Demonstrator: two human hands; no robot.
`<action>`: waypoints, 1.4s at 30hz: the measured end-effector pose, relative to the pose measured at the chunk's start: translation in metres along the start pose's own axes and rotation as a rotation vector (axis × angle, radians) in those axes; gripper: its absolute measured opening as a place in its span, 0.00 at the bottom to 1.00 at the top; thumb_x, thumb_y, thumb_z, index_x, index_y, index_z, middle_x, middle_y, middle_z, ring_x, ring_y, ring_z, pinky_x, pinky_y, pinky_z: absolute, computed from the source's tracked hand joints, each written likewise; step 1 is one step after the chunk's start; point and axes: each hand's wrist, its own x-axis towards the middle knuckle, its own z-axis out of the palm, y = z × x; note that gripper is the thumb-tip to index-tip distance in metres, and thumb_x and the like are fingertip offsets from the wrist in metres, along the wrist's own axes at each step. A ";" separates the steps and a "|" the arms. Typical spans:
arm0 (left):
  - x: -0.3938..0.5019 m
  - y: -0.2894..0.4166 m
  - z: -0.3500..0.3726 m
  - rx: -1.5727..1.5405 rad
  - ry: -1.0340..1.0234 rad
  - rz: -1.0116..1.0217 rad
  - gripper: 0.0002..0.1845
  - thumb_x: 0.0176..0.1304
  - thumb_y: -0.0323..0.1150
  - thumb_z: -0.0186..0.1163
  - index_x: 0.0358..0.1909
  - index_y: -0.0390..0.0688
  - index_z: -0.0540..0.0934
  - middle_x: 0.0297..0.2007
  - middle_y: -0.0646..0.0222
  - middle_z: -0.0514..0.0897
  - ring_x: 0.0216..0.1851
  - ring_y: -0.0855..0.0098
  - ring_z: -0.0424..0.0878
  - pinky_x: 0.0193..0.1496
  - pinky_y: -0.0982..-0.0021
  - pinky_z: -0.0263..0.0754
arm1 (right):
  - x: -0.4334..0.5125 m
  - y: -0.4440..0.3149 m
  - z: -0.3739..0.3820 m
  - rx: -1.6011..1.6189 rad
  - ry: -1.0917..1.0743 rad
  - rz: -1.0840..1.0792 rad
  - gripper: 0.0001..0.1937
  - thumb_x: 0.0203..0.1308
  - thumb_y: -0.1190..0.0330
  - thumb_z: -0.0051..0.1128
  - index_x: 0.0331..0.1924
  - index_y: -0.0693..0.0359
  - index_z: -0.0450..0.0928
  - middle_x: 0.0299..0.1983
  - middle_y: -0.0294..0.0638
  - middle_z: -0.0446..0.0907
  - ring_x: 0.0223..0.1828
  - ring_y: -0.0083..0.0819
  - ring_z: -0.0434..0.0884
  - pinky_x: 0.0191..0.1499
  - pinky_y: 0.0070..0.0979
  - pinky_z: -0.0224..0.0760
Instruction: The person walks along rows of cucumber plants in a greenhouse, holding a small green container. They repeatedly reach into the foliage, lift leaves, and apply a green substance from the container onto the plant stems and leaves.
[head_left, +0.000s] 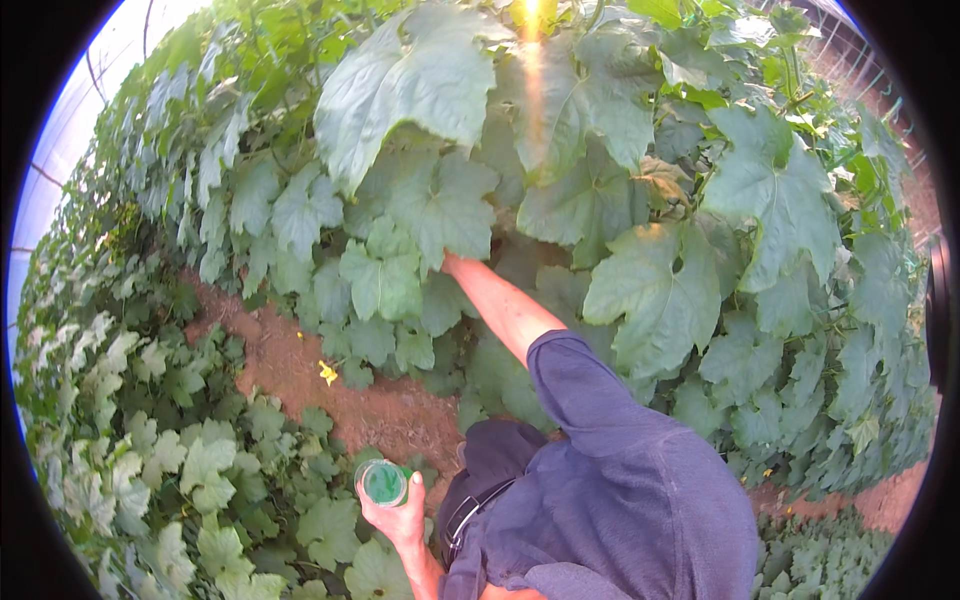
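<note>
My left hand (397, 514) is closed round a clear round container (382, 483) that looks green inside, held at the lower left near my waist. Whether the green is liquid or solid cannot be told. My right arm stretches up and left into the climbing vines, where broad leaves (439, 202) cover the fingers. Only the wrist edge of my right hand (450, 262) shows, beside a lobed leaf (382, 270); what it touches is hidden.
Dense foliage rises ahead and to the right. Lower leafy plants (210, 480) grow at the left, across a strip of bare reddish soil (277, 360). A yellow flower (328, 373) stands by the path. Netting (862, 60) shows at the upper right, pale sheeting (60, 150) at the left.
</note>
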 end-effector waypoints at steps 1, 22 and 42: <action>0.009 0.000 0.003 -0.006 0.004 -0.006 0.30 0.45 0.30 0.81 0.51 0.36 0.80 0.45 0.59 0.84 0.46 0.59 0.84 0.55 0.59 0.79 | 0.007 -0.003 0.005 -0.005 0.011 0.003 0.28 0.70 0.60 0.58 0.69 0.66 0.71 0.61 0.60 0.81 0.62 0.56 0.81 0.62 0.46 0.74; 0.142 -0.009 0.033 -0.064 -0.062 -0.055 0.31 0.47 0.30 0.82 0.54 0.37 0.80 0.43 0.67 0.86 0.43 0.72 0.84 0.53 0.67 0.80 | -0.025 0.015 0.027 -0.107 0.238 -0.163 0.30 0.68 0.59 0.60 0.69 0.65 0.70 0.65 0.62 0.77 0.61 0.62 0.80 0.61 0.51 0.75; 0.353 -0.077 -0.085 -0.137 -0.239 0.039 0.31 0.47 0.35 0.84 0.53 0.36 0.82 0.43 0.63 0.89 0.44 0.71 0.88 0.52 0.67 0.83 | -0.048 -0.012 0.056 -0.262 0.360 0.036 0.31 0.67 0.57 0.62 0.69 0.64 0.69 0.69 0.64 0.73 0.61 0.68 0.79 0.59 0.57 0.76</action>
